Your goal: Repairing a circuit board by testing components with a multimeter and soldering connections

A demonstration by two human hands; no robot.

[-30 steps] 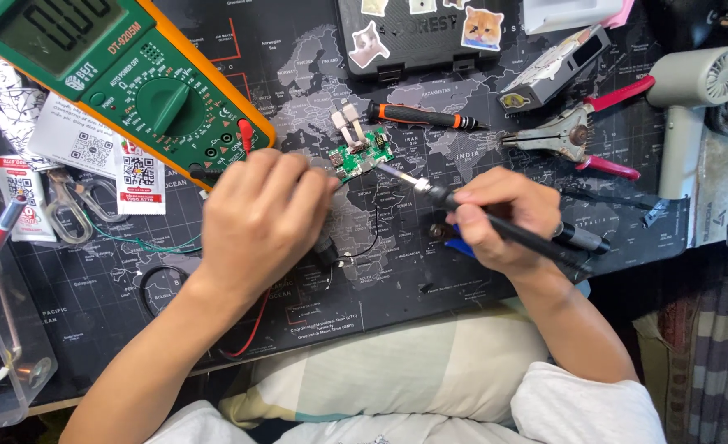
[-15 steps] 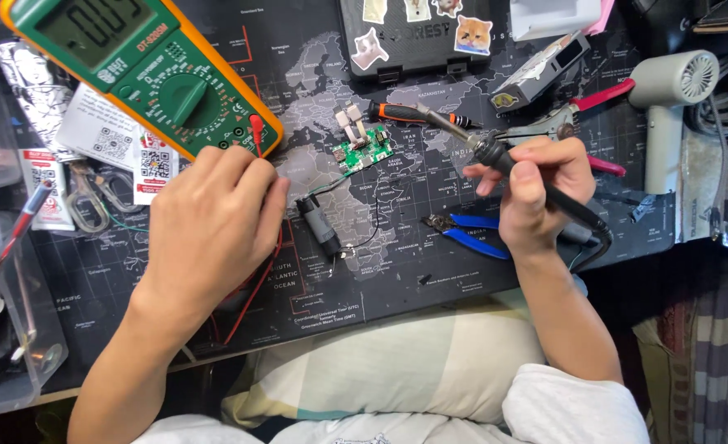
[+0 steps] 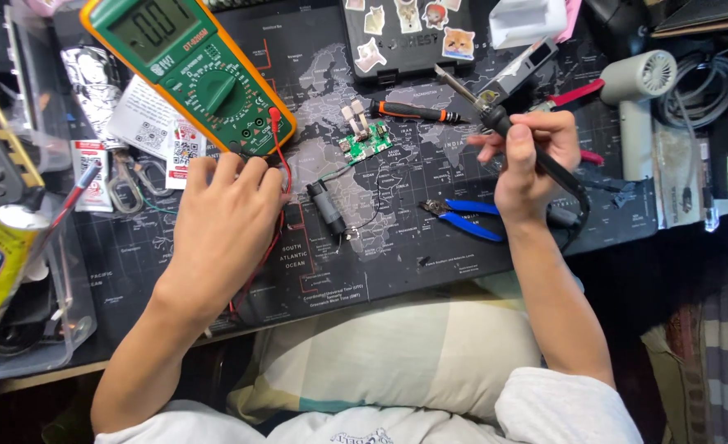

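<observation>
Right hand [image 3: 528, 160] fingers grip soldering iron [image 3: 537, 156] lifted off green board [image 3: 367, 145] — left hand [image 3: 224, 222] fingers spread flat on counter [image 3: 364, 263]; board work looks unfinished.

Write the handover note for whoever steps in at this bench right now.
Left hand: flat on the mat, palm down, by the multimeter and its red lead; holds nothing that shows.
Right hand: grips the soldering iron, raised off the mat, tip pointing up and left, clear of the board.
Green circuit board: on the mat between the hands, untouched. A black cylinder part lies below it, thin wires around it.
Blue pliers and a screwdriver lie nearby.
Done or left: joints too small to judge.
</observation>
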